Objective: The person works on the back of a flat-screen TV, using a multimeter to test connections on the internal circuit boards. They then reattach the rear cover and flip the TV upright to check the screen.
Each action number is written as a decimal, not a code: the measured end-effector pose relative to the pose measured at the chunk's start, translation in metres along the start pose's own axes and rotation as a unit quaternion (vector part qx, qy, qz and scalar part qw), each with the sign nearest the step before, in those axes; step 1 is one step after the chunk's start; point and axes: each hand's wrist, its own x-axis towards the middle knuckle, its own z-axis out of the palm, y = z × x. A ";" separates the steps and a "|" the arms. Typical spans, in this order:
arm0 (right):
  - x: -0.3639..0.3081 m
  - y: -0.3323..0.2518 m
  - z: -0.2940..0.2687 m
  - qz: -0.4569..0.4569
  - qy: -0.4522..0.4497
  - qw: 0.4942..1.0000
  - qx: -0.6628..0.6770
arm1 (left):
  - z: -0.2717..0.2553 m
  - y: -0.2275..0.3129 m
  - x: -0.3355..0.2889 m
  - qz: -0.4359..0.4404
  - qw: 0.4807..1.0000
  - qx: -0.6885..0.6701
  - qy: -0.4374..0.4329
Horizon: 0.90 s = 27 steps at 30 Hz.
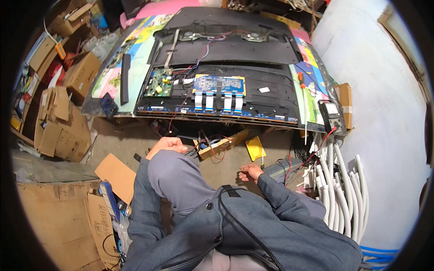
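Observation:
My left hand (169,145) is beside my raised left knee, below the table's front edge. Its fingers are curled closed; whether anything is inside them is hidden. My right hand (251,173) hovers above the floor near my right knee, fingers loosely bent and apart, with nothing visible in it. A thin tool (262,158) and a yellow packet (254,148) lie just beyond it. Ahead, a flat TV panel (271,106) lies on the table, its back cover (226,49) shifted toward the far side. A blue circuit board (220,85) and a green power board (159,83) sit exposed on the panel.
At the table's right are an orange-handled screwdriver (303,86) and a multimeter (331,113) with a red lead. White hoses (346,194) stand by the right wall. Cardboard boxes (65,128) fill the left side. A wooden piece (224,144) with wires lies below the table edge.

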 end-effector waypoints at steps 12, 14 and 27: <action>-0.025 -0.044 0.039 -0.057 -0.101 0.974 -0.195 | -0.006 0.042 -0.046 0.164 0.954 0.013 0.252; -0.038 -0.062 0.045 -0.076 -0.100 0.971 -0.201 | 0.007 0.067 -0.056 0.179 0.952 0.044 0.245; -0.030 -0.032 0.082 -0.170 -0.138 0.932 -0.288 | 0.110 0.095 -0.053 0.336 0.824 0.455 0.038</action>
